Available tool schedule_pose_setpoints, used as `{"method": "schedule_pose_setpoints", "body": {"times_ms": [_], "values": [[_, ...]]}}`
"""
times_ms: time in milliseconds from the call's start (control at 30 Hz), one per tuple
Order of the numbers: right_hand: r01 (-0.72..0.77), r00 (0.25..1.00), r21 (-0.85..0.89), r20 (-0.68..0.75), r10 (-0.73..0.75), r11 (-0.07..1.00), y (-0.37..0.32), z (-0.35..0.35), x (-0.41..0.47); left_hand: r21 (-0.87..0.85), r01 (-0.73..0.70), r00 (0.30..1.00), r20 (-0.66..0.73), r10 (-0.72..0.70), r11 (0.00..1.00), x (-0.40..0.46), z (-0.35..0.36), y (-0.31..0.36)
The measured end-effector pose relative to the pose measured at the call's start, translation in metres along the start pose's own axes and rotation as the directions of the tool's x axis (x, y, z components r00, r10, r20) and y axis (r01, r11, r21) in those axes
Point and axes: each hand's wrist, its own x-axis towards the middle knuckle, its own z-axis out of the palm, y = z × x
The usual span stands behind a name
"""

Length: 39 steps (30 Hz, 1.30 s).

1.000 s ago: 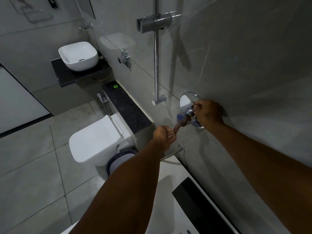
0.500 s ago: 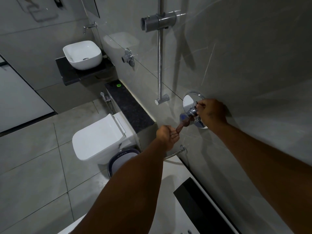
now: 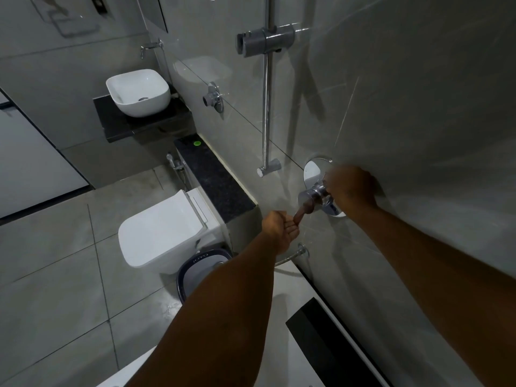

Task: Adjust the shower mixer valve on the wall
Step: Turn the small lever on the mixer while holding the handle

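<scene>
The chrome shower mixer valve (image 3: 309, 195) juts from a round chrome plate (image 3: 311, 171) on the grey tiled wall at centre right. My right hand (image 3: 352, 191) is closed around the valve body close to the wall and hides the plate's right half. A short lever (image 3: 303, 210) slants down and left from the valve. My left hand (image 3: 280, 229) is below it, palm turned up, with its fingertips pinching the lever's tip.
A chrome slide rail (image 3: 266, 107) with a grey holder (image 3: 265, 40) runs up the wall left of the valve. A hose outlet (image 3: 303, 251) sits below. A white toilet (image 3: 162, 233), a dark bin (image 3: 201, 266), a basin (image 3: 138, 92) and a white unit (image 3: 307, 367) surround me.
Both hands stay on the valve. My left hand has loosened from a fist to a more upturned palm at the lever's tip. The view has drifted slightly.
</scene>
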Motion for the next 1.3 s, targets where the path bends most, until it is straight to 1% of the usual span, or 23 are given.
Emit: {"method": "schedule_pose_setpoints", "body": {"times_ms": [167,300,367,400,533,667,767,900,1100,1300], "values": [[0.006,1.000,0.009,0.007,-0.006,1.000,0.002,0.000,0.001,-0.001,0.012,0.999,-0.049,-0.012,1.000,0.010,0.007,-0.008],[0.024,1.000,0.007,0.000,-0.024,1.000,0.002,-0.001,0.002,0.011,0.015,0.999,-0.033,-0.015,1.000,0.023,0.015,-0.012],[0.028,1.000,0.017,0.006,-0.028,0.999,0.000,-0.001,0.003,-0.019,0.027,0.999,-0.023,-0.028,0.999,0.038,0.015,-0.018],[0.034,0.999,0.011,0.009,-0.034,0.999,-0.001,-0.002,0.004,-0.036,0.035,0.999,-0.025,-0.036,0.999,0.031,0.016,-0.016],[0.023,0.999,-0.026,0.037,-0.022,0.999,-0.005,-0.005,0.006,-0.080,0.061,0.998,0.017,-0.059,0.995,0.019,0.017,-0.010],[0.009,0.995,-0.104,0.105,0.002,0.995,-0.011,-0.006,0.011,-0.084,0.091,0.993,0.084,-0.084,0.992,0.015,0.014,-0.003],[-0.007,0.991,-0.165,0.129,0.029,0.986,-0.014,-0.006,0.014,-0.063,0.075,0.992,0.105,-0.068,0.995,0.012,0.010,-0.002],[-0.083,0.988,-0.172,0.112,0.104,0.982,-0.019,0.000,0.019,-0.051,0.078,0.992,0.099,-0.073,0.996,0.008,0.000,-0.004],[-0.167,0.978,-0.239,0.086,0.192,0.957,-0.027,0.003,0.023,-0.073,0.082,0.992,0.097,-0.074,0.994,0.002,-0.016,-0.001],[-0.263,0.963,-0.212,-0.001,0.268,0.941,-0.032,0.009,0.026,-0.093,0.078,0.992,0.103,-0.069,0.993,-0.004,-0.026,0.004]]}}
